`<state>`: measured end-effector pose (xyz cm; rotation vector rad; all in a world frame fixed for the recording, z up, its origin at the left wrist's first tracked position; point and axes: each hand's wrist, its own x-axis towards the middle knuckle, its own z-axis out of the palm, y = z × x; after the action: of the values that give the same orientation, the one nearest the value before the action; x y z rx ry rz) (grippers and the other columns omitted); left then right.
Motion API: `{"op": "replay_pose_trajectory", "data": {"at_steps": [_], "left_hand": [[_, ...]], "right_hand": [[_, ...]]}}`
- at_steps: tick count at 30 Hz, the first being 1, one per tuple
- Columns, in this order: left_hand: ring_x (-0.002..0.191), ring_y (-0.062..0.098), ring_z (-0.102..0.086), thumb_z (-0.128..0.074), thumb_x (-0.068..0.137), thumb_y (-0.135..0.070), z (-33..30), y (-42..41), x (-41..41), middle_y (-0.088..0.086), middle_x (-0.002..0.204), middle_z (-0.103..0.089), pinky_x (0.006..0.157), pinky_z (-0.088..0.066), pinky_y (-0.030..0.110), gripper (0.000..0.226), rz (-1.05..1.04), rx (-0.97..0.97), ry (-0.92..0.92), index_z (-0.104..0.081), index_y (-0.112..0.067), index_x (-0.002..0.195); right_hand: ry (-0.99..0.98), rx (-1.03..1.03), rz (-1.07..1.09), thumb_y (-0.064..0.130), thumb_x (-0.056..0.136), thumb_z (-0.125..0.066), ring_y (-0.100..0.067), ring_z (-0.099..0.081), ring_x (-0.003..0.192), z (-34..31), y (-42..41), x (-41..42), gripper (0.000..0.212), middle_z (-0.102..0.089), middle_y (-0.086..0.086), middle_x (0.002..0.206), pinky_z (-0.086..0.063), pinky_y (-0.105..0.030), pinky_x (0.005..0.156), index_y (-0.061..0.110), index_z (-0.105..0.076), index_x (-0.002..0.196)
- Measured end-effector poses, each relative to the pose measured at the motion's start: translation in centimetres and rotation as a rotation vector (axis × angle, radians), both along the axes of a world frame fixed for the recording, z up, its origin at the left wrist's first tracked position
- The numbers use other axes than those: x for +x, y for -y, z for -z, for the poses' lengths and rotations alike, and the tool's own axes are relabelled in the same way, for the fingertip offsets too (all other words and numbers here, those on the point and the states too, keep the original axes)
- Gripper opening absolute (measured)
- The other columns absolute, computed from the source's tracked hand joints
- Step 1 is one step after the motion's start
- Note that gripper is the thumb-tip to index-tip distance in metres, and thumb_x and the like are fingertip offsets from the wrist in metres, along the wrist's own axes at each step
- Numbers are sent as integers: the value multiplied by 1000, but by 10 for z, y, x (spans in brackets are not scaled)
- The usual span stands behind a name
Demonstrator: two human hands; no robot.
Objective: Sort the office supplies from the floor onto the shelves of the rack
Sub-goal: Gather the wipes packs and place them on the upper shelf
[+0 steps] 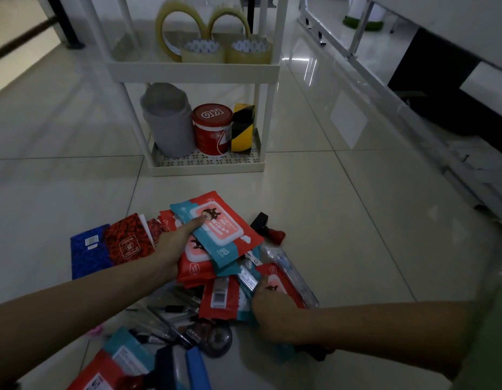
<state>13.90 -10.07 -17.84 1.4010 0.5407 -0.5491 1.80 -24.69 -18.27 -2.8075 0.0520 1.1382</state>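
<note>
Wipes pack (216, 229) sat atop the floor pile right in front of the rack (193, 71), long axis angled toward it, left hand (175, 243) pinching its near-left edge, right hand (272, 305) gripping a lower pack (275, 280).

We cannot see the top of the rack (193, 69); the picture cuts it off. The left hand (175, 246) hides its fingers under a wipes pack (218, 229). The right hand (272, 308) covers part of another pack (275, 280). The pens (171, 313) are a dark jumble, too blurry to count. The bottom edge cuts a pack (114, 367) short.
</note>
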Motion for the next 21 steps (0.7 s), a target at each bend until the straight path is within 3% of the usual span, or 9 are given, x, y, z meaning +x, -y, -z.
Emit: {"op": "replay_pose_trajectory", "data": {"at_steps": [5,9,11,13,15,17,18,21], "left_hand": [[72,27,-62,-66,83,-25,4,-1,1,14,86,-65,62,-53,36,41,-10,-7,10,-57,-4,117],[80,32,-63,-66,83,-27,5,-8,5,22,110,-64,74,-52,41,47,-14,-24,7,-55,-4,122],[80,32,-62,-66,83,-26,5,-11,6,21,109,-64,72,-52,41,45,-23,-23,18,-55,-5,122],[77,30,-62,-66,83,-25,6,-13,6,18,97,-66,66,-51,39,43,-36,-18,26,-55,-5,120],[77,30,-62,-66,83,-25,6,-15,6,16,92,-65,64,-51,39,42,-43,-17,27,-55,-6,119],[82,32,-64,-67,82,-26,6,-18,6,19,102,-66,69,-52,41,45,-39,-28,20,-55,-6,121],[87,35,-64,-68,81,-26,4,-18,6,21,108,-66,74,-53,43,47,-35,-31,15,-56,-6,122],[102,40,-62,-69,79,-27,2,-20,4,23,114,-65,89,-50,51,51,-15,-30,13,-56,-5,123]], "right_hand": [[-3,34,-8,9,98,-42,-33,-44,129,-21,-2,3,68,-40,-23,142,-38,-39,105,-7,3,146],[12,-35,-206,7,95,-45,-36,-49,120,-47,-3,14,42,-43,-27,136,-42,-41,99,-9,-39,134],[0,-51,-274,12,93,-49,-32,-53,115,-62,-5,25,32,-53,-20,126,-45,-39,97,-3,-52,122],[-1,-42,-295,17,93,-52,-26,-56,110,-81,-7,36,31,-57,-14,118,-46,-31,90,2,-53,120],[39,-40,-306,19,94,-50,-23,-56,97,-103,-7,48,22,-57,-10,103,-42,-26,73,6,-55,112],[91,-63,-322,19,94,-50,-21,-53,75,-127,-4,61,13,-51,-3,79,-41,-22,54,6,-51,89],[94,-62,-307,18,93,-51,-17,-51,65,-138,-1,67,14,-48,-2,74,-41,-21,46,6,-48,86],[53,-33,-189,11,90,-55,-14,-54,61,-161,5,84,15,-59,-8,90,-51,-19,54,0,-53,100]]}}
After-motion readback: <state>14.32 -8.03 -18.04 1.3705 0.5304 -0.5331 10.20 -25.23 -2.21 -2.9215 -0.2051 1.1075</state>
